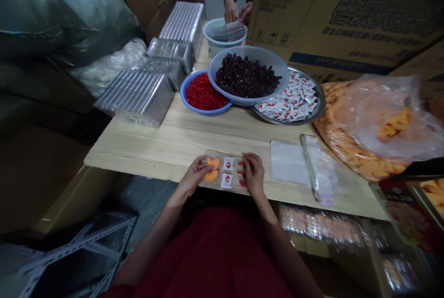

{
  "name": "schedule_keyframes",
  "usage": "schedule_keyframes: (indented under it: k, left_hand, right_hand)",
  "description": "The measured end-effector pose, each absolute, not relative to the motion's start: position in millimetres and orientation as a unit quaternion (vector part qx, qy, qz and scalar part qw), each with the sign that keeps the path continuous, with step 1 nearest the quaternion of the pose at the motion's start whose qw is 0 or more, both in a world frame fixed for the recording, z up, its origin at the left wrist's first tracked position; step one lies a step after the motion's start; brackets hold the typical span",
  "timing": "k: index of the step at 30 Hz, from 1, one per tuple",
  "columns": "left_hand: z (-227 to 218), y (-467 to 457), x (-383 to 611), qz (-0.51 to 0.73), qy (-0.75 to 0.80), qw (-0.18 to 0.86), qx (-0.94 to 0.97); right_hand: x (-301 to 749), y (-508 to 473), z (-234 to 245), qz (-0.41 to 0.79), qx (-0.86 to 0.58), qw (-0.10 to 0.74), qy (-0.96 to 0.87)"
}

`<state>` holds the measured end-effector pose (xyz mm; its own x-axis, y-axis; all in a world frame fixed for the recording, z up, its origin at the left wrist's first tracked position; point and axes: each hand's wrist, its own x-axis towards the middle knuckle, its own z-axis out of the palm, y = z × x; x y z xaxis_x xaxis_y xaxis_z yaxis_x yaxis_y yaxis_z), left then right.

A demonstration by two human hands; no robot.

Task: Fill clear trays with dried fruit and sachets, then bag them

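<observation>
Left hand (196, 175) narrow on orange pieces (212, 170), right hand (253, 175) narrow on red pieces (242, 174), both at clear plastic tray (222, 155) by table edge (138, 166) (nudge past edge could tip tray, scattering sachets (228, 164)).

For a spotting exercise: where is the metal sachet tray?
Head view: the metal sachet tray sits right of centre on the table, partly beneath the grey bowl of dark fruit.
</observation>
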<state>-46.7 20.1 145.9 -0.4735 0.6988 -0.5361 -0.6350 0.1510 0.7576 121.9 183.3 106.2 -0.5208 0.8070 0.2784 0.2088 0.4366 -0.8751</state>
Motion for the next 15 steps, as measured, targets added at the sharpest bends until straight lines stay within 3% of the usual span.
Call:
schedule_keyframes:
  k: [3, 9, 15]
  left_hand:
    - [155, 21, -36, 0.627, 0.499, 0.598, 0.008]
    - [164, 29, -30, 0.671, 0.475, 0.569, -0.029]
    - [163, 38, -28, 0.640, 0.444, 0.623, -0.070]
  right_hand:
    - [127, 184, 112, 0.466, -0.345, 0.357, -0.732]
    - [142, 181, 126, 0.703, -0.404, 0.306, -0.500]
    - [149, 184, 140, 0.743, -0.410, 0.272, -0.453]
